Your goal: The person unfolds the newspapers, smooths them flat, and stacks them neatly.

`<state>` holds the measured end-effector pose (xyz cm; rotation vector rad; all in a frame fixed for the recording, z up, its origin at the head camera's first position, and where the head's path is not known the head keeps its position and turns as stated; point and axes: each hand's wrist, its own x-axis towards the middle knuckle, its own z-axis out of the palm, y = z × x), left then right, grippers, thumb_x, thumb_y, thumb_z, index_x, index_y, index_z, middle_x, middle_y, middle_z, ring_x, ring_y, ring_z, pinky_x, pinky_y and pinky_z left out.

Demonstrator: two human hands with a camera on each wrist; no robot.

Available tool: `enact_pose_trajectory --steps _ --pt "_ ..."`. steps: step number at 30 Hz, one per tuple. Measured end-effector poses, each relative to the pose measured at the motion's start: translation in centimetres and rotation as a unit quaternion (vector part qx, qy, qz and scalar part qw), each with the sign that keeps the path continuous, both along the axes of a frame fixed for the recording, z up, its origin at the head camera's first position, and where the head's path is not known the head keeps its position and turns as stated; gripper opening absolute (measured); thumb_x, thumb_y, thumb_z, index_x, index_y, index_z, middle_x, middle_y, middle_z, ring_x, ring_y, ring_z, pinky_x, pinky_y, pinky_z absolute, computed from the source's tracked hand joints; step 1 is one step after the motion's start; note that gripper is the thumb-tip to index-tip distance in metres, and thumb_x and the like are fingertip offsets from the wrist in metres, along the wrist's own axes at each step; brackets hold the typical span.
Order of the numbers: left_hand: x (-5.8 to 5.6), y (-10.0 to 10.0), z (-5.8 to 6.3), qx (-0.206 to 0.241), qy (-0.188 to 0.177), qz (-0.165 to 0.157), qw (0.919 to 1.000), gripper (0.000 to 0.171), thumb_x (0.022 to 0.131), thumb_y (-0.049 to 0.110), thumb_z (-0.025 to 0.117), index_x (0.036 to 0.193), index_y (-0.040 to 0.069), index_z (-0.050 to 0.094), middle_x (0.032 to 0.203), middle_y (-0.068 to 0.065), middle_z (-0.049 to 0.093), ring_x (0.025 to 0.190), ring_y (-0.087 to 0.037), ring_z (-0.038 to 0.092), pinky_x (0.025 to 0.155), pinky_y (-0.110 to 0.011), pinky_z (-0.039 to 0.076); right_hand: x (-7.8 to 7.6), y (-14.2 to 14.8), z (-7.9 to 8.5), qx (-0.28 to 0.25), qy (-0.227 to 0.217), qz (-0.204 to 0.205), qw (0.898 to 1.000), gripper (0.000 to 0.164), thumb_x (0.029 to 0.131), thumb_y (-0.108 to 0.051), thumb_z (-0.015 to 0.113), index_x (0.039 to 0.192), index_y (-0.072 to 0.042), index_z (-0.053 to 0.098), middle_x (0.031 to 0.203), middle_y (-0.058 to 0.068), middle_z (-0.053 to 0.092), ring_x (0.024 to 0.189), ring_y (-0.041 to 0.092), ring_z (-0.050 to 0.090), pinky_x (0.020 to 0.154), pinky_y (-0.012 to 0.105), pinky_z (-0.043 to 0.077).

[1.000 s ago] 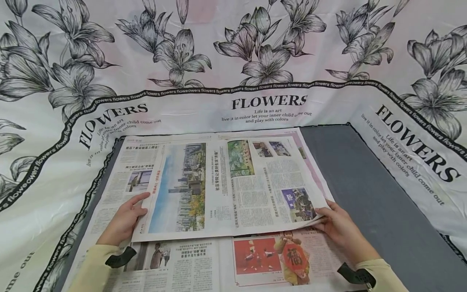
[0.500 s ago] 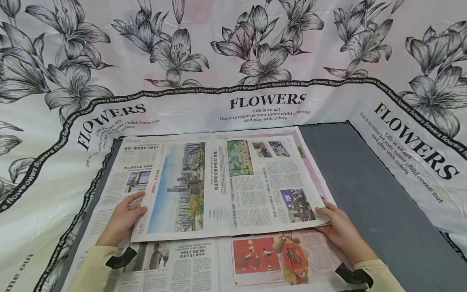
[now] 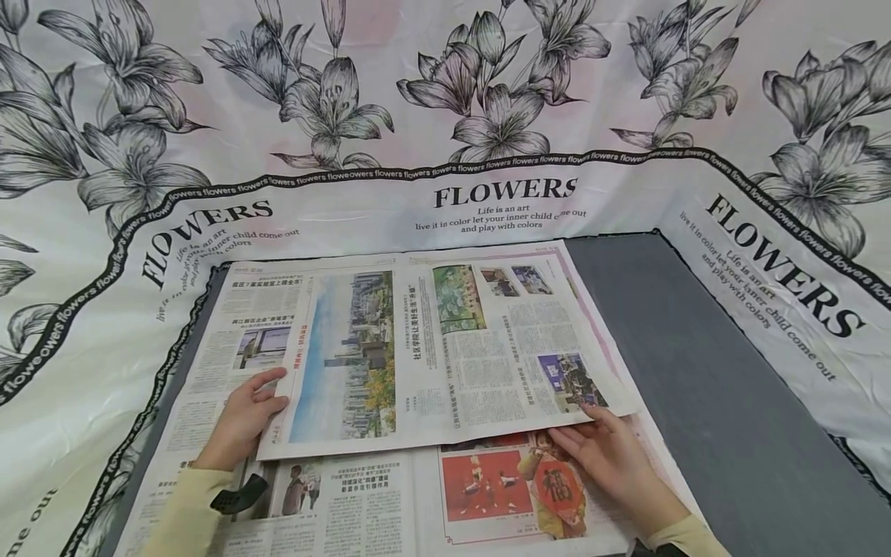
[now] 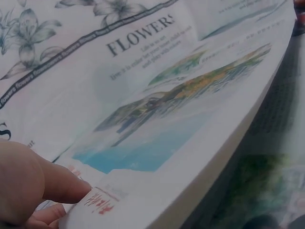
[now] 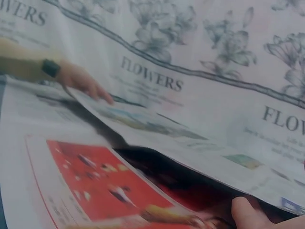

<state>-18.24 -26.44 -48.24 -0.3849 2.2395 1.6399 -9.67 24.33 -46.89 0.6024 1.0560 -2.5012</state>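
Observation:
A newspaper with a city skyline photo (image 3: 358,356) lies folded up toward the back, its near edge raised over the lower pages. My left hand (image 3: 244,418) pinches its left edge, thumb on top and the other fingers partly hidden. At the near edge, right of the middle, my right hand (image 3: 612,460) holds the paper between a digit on top and another at its underside. Below that hand, the lower page (image 3: 369,518) shows a red picture and a child holding a red sign. In the right wrist view a dark gap (image 5: 167,167) opens under the raised edge.
The papers lie on a grey tabletop (image 3: 731,402), bare along the right side. A white cloth with printed flowers (image 3: 501,205) stands around the back and both sides. Black bands (image 3: 240,495) sit at the wrists.
My right hand has moved left from the newspaper's near right corner along its near edge. My left hand keeps its hold on the left edge.

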Motion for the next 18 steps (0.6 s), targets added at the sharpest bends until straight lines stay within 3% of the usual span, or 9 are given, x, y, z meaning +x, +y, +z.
enact_pose_trajectory --steps 3,5,6,8,12,14,16,18 --pt "0.3 0.6 0.2 0.026 -0.004 -0.015 0.9995 0.055 0.099 0.008 0.051 0.151 0.011 0.031 0.116 -0.008 0.065 0.085 -0.01 0.068 0.071 -0.036 0.057 -0.1 -1.9 0.1 0.007 -0.014 0.015 1.0 0.051 0.106 -0.025 0.032 0.148 -0.011 0.006 0.148 0.027 0.027 0.144 0.038 0.028 0.115 0.038 0.034" --pt "0.7 1.0 0.3 0.04 -0.006 -0.027 0.9988 0.055 0.099 0.007 0.052 0.15 0.011 0.032 0.119 -0.007 0.066 0.086 -0.012 0.069 0.07 -0.038 0.058 -0.3 -3.2 0.0 0.001 -0.013 0.034 0.999 0.062 0.106 -0.022 0.031 0.151 -0.006 -0.009 0.156 0.031 0.002 0.149 0.041 0.008 0.118 0.038 0.026" --pt "0.9 1.3 0.4 0.042 -0.007 -0.034 0.9985 0.055 0.099 0.006 0.052 0.15 0.011 0.033 0.121 -0.009 0.066 0.087 -0.013 0.07 0.07 -0.038 0.058 -0.4 -3.8 0.0 -0.001 -0.007 0.044 0.999 0.064 0.106 -0.02 0.031 0.151 -0.005 -0.011 0.157 0.03 -0.004 0.149 0.041 0.005 0.118 0.039 0.025" --pt "1.2 1.9 0.6 0.051 -0.003 -0.055 0.9972 0.055 0.098 0.005 0.053 0.149 0.008 0.034 0.125 -0.013 0.064 0.09 -0.014 0.07 0.071 -0.037 0.058 -0.7 -4.9 -0.2 0.008 0.006 0.062 0.998 0.063 0.105 -0.017 0.034 0.153 -0.002 -0.006 0.158 0.029 0.005 0.148 0.041 0.017 0.117 0.039 0.028" --pt "1.9 2.7 1.0 0.081 0.008 -0.104 0.9913 0.056 0.097 0.002 0.053 0.149 0.001 0.033 0.115 -0.013 0.069 0.092 -0.015 0.07 0.072 -0.035 0.058 -1.2 -6.8 -0.7 0.038 0.032 0.068 0.996 0.049 0.103 -0.009 0.043 0.148 -0.002 0.025 0.136 0.01 0.053 0.125 0.022 0.056 0.109 0.039 0.041" --pt "2.1 2.9 1.3 0.094 0.01 -0.125 0.9876 0.056 0.096 0.001 0.054 0.148 -0.002 0.033 0.095 -0.006 0.071 0.088 -0.014 0.071 0.069 -0.033 0.058 -1.5 -7.6 -1.0 0.056 0.033 0.056 0.996 0.047 0.102 -0.006 0.046 0.146 -0.002 0.031 0.124 0.001 0.062 0.112 0.013 0.063 0.105 0.037 0.046" --pt "2.3 3.1 1.5 0.101 0.011 -0.147 0.9838 0.057 0.096 0.002 0.055 0.148 -0.004 0.033 0.075 0.002 0.063 0.077 -0.012 0.068 0.064 -0.031 0.055 -1.8 -8.2 -1.2 0.078 0.034 0.036 0.996 0.049 0.1 -0.002 0.047 0.146 -0.003 0.032 0.121 -0.001 0.063 0.107 0.01 0.064 0.1 0.035 0.049" --pt "2.5 3.1 1.8 0.103 0.011 -0.166 0.9807 0.059 0.095 0.003 0.057 0.148 -0.003 0.033 0.066 0.003 0.057 0.072 -0.011 0.066 0.061 -0.03 0.054 -2.1 -8.6 -1.3 0.106 0.028 0.018 0.994 0.051 0.098 0.002 0.046 0.146 -0.001 0.031 0.119 0.0 0.063 0.103 0.009 0.065 0.096 0.032 0.052"
